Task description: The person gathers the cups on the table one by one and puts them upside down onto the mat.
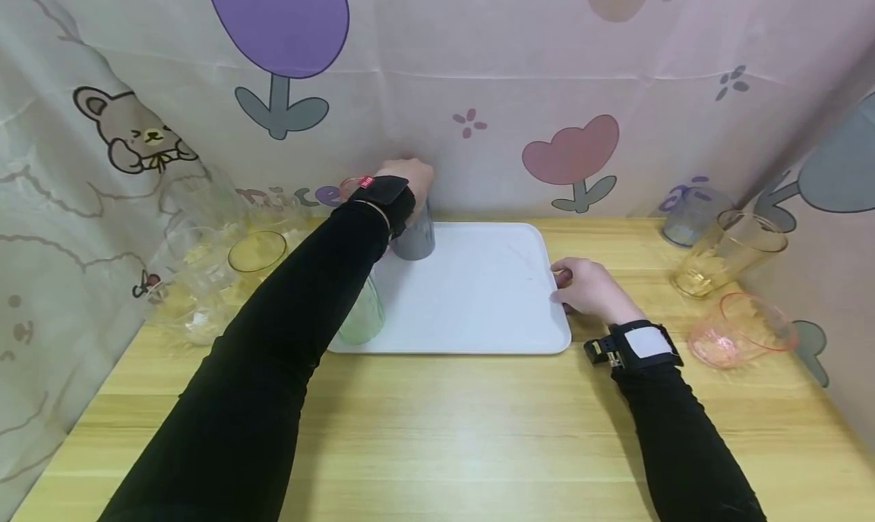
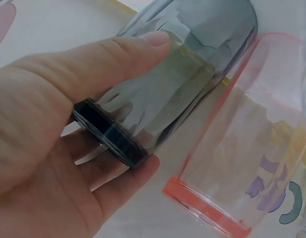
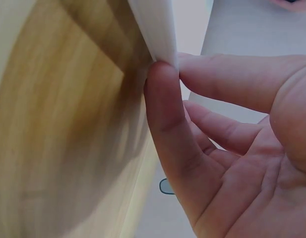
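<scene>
A white tray (image 1: pixel 478 309) lies in the middle of the wooden table. At its back left corner stands a grey tumbler (image 1: pixel 415 237) (image 2: pixel 182 84) with a dark base. My left hand (image 1: pixel 410 178) grips it from above, thumb on one side and fingers on the other. A clear cup with a red base (image 2: pixel 227 163) stands right beside it. A pale green cup (image 1: pixel 362 317) stands at the tray's front left, partly hidden by my left arm. My right hand (image 1: pixel 562 283) (image 3: pixel 175 62) pinches the tray's right rim (image 3: pixel 155 29) between thumb and forefinger.
Several clear and yellow cups (image 1: pixel 256 252) crowd the table's left side against the curtain. On the right lie a grey cup (image 1: pixel 690 214), a yellow cup (image 1: pixel 728 252) and a pink cup (image 1: pixel 741 332). Patterned curtains close in the back and both sides.
</scene>
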The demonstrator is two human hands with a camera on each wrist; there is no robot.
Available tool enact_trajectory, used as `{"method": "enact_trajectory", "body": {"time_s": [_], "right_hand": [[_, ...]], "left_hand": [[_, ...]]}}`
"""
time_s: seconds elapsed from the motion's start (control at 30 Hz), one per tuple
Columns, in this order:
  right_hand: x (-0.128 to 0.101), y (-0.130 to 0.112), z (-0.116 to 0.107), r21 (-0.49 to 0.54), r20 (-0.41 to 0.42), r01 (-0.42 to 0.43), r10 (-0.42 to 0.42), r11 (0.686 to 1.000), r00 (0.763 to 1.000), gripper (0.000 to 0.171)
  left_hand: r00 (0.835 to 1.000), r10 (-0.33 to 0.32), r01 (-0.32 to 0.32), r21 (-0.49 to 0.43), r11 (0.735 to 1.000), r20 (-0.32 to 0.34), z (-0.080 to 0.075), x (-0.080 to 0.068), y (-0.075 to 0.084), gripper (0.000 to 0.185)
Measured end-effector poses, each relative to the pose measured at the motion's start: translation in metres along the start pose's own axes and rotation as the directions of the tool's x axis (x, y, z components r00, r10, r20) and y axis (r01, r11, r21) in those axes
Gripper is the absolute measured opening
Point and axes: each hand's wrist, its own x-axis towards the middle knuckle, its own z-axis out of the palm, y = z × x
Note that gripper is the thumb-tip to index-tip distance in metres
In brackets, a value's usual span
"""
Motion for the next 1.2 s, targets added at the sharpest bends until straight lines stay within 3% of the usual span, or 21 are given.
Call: {"method": "enact_trajectory", "body": {"time_s": [0.1,0.4,0.53,0.63,0.77,0.93,1.1,1.2], "right_hand": [[0.0,0.0,0.0,0.001,-0.001,-0.005,0.005,1.0,1.0,0.055],[-0.002,0.002,0.004,0.005,-0.002,-0.013,0.013,1.0,1.0,0.055],[-0.001,0.001,0.005,0.026,-0.003,-0.008,0.008,1.0,1.0,0.055],[-0.001,0.001,0.003,0.033,-0.006,-0.006,0.007,0.999,1.0,0.055],[-0.003,0.001,-0.001,0.018,-0.014,0.004,-0.004,1.0,1.0,0.056],[-0.004,0.001,-0.003,0.006,-0.022,0.007,-0.007,1.0,1.0,0.055],[-0.004,0.001,-0.001,0.005,-0.018,0.002,-0.002,1.0,1.0,0.055],[-0.004,0.001,0.002,0.004,-0.014,0.008,-0.008,1.0,1.0,0.055]], "left_hand": [[1.0,-0.003,0.003,0.014,1.0,-0.014,0.0,-0.006,0.004,0.049],[1.0,-0.009,0.008,0.07,0.998,0.001,0.006,0.003,0.012,0.047],[0.999,0.034,-0.031,0.104,0.994,-0.034,-0.001,-0.008,0.012,0.045],[0.992,0.102,-0.092,0.129,0.987,-0.078,-0.012,-0.022,0.018,0.042],[0.963,0.229,-0.202,0.186,0.962,-0.139,-0.025,-0.048,0.034,0.046],[0.904,0.339,-0.279,0.244,0.929,-0.259,-0.026,-0.077,0.052,0.039],[0.848,0.371,-0.331,0.171,0.928,-0.379,-0.011,-0.1,0.059,0.029],[0.837,0.358,-0.359,0.078,0.93,-0.414,0.002,-0.11,0.059,0.032]]}}
